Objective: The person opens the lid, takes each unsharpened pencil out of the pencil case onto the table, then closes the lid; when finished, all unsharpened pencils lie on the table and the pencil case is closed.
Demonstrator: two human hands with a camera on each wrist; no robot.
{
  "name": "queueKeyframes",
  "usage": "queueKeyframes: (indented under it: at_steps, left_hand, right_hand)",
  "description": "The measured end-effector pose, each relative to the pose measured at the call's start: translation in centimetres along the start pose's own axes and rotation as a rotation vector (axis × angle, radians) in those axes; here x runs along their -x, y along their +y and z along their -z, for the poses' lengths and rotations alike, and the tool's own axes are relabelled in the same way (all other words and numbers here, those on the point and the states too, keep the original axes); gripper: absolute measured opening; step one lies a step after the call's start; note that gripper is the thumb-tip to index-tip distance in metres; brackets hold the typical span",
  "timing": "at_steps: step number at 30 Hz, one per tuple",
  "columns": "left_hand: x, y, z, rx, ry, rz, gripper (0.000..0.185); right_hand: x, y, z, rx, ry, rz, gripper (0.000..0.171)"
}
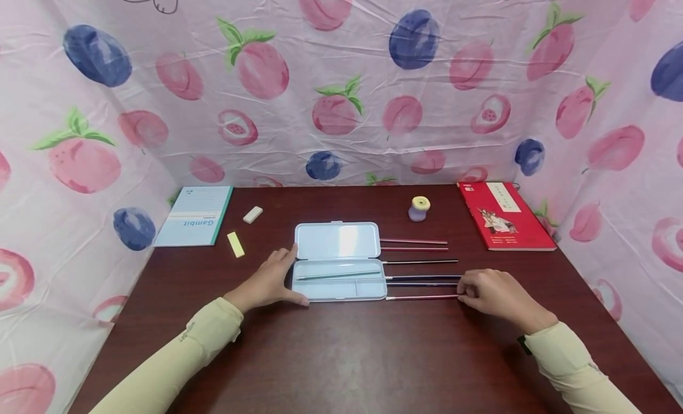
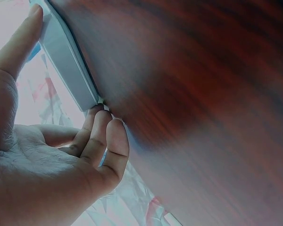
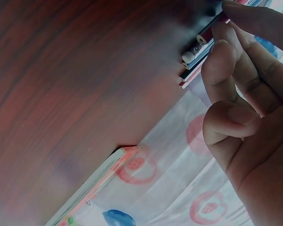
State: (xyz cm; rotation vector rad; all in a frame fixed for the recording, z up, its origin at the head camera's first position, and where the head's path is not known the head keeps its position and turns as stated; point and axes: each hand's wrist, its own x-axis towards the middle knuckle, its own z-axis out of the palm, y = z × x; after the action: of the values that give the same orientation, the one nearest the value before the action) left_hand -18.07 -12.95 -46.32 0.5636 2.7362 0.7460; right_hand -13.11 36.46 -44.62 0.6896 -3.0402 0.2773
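An open pale blue pencil case (image 1: 338,263) lies mid-table with its lid folded back. One green pencil (image 1: 338,276) lies in its tray. My left hand (image 1: 290,276) holds the case's left end, thumb at the front corner and index finger by the hinge; the left wrist view shows the case (image 2: 66,61) between thumb and curled fingers. Several pencils lie in a row to the right of the case. My right hand (image 1: 462,290) pinches the outer end of the nearest pink pencil (image 1: 421,297). In the right wrist view the pencil ends (image 3: 191,70) sit at my fingertips (image 3: 217,49).
A blue notebook (image 1: 193,216), a white eraser (image 1: 253,215) and a yellow eraser (image 1: 235,244) lie at the back left. A purple and yellow sharpener (image 1: 419,209) and a red book (image 1: 504,215) sit at the back right. Fruit-print cloth walls in the dark wooden table (image 1: 341,354).
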Motion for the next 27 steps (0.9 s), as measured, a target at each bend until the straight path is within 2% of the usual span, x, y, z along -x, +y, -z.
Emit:
queueKeyframes:
  at_steps: [27]
  left_hand:
    - [0.05, 0.11, 0.13, 0.017, -0.005, 0.018, 0.139]
  right_hand:
    - [0.02, -0.28, 0.35, 0.003, -0.010, -0.020, 0.014]
